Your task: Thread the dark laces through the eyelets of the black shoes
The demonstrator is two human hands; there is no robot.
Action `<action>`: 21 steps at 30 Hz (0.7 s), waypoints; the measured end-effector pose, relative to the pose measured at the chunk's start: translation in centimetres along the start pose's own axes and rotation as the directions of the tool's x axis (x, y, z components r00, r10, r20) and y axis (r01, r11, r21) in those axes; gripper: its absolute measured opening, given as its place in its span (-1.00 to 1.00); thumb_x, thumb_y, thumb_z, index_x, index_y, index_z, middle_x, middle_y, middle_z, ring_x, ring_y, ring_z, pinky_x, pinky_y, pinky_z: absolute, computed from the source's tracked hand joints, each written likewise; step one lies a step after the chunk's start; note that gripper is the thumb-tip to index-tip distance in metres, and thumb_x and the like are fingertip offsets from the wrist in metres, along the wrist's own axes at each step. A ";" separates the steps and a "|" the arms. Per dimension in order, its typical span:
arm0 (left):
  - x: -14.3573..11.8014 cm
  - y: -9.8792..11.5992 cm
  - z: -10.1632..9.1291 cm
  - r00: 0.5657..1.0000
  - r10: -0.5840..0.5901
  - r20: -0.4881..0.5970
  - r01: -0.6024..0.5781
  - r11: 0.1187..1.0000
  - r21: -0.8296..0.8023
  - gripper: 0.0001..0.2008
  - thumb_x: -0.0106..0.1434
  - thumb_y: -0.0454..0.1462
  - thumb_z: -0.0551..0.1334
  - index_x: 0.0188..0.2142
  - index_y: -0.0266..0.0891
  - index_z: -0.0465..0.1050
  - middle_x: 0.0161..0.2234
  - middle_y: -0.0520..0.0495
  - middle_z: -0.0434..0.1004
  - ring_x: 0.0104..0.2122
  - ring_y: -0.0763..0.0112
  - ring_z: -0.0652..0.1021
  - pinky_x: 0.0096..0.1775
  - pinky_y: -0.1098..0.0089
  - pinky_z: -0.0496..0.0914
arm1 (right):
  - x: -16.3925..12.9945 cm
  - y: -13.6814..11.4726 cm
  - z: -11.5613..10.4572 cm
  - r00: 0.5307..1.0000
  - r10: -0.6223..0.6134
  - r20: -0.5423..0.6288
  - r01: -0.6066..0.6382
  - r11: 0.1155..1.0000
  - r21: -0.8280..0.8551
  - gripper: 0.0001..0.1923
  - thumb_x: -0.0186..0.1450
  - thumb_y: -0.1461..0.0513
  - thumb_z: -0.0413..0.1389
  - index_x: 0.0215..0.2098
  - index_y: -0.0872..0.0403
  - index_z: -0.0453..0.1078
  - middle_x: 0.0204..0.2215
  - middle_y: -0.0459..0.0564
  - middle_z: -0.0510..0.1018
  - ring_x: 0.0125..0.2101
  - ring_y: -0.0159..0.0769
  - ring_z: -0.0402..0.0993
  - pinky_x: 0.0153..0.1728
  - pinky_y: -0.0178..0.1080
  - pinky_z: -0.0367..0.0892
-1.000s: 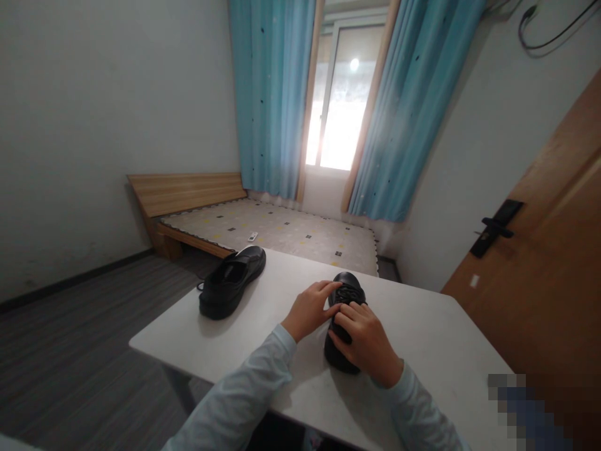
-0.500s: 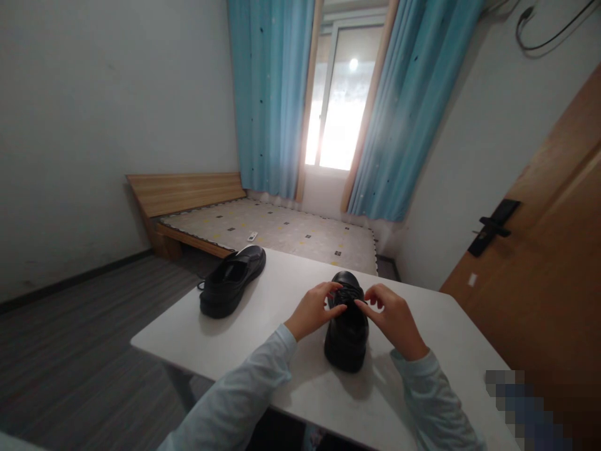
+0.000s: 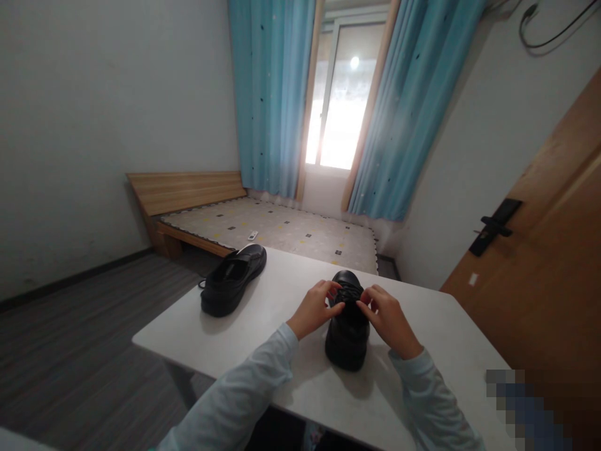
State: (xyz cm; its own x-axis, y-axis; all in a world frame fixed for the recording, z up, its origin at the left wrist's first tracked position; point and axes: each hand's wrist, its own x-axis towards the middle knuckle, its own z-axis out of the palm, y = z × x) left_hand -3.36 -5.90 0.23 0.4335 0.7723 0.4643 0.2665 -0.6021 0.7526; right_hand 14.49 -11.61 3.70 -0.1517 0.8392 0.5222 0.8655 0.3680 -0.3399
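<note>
A black lace-up shoe point(image 3: 346, 346) rests on the white table point(image 3: 291, 269), its heel toward me and its toe pointing away. My left hand point(image 3: 315, 310) is at the left side of the lacing, thumb and fingers bent around the black shoelace point(image 3: 350, 293). From the right, my right hand point(image 3: 389, 316) grips at the same lacing, with thumb and fingertips close together. The dark lace ends are hard to make out against the shoe. Farther left, a second black shoe point(image 3: 230, 285) lies near the table's far left edge, with a bit of lace sticking out beside it.
Beyond the table is a bed point(image 3: 282, 228) with a patterned mattress and a small white remote-like object point(image 3: 253, 236) on it. Blue curtains point(image 3: 277, 94) flank a bright window. A wooden door point(image 3: 539, 238) with a black handle stands at the right.
My right hand's fingers have drawn in slightly closer to the lacing. My left hand stays at nearly the same spot, and both shoes stay in place.
</note>
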 end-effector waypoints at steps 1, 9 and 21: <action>0.0 0.0 0.0 1.000 0.000 -0.001 0.000 1.000 0.003 -0.67 0.08 -0.30 0.24 -0.13 -0.26 0.34 -0.25 -0.08 0.38 -0.30 0.42 0.46 -0.41 0.47 0.43 | 0.0 0.0 -0.1 1.000 0.010 -0.010 -0.009 1.000 0.017 -0.85 0.23 0.24 0.04 -0.50 0.08 0.27 -0.49 -0.09 0.35 -0.51 -0.37 0.31 -0.44 -0.29 0.23; -0.1 -0.3 0.1 1.000 0.003 0.004 -0.003 1.000 -0.001 -0.71 0.08 -0.27 0.24 -0.16 -0.25 0.35 -0.30 -0.04 0.36 -0.33 0.45 0.44 -0.43 0.49 0.42 | 0.2 0.0 -1.1 0.986 0.162 -0.046 -0.145 0.954 0.261 -0.80 0.20 0.14 0.08 -0.51 0.09 0.32 -0.50 -0.07 0.42 -0.47 -0.34 0.39 -0.46 -0.29 0.31; 0.1 -0.4 0.4 1.000 0.025 -0.001 -0.025 1.000 0.006 -0.75 0.09 -0.27 0.23 -0.20 -0.22 0.38 -0.32 -0.02 0.36 -0.36 0.44 0.44 -0.39 0.44 0.42 | 0.4 1.0 -2.4 0.933 0.343 -0.108 -0.175 0.697 0.696 -0.76 0.14 0.10 0.18 -0.53 0.09 0.33 -0.37 0.05 0.58 -0.32 -0.24 0.49 -0.26 -0.17 0.41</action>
State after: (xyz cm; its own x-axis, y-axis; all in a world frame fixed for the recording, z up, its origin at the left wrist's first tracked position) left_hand -3.08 -5.71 -0.20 0.4389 0.7572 0.4838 0.2605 -0.6225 0.7380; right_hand 16.44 -11.85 5.45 0.2068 0.8659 0.4554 0.2974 0.3878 -0.8725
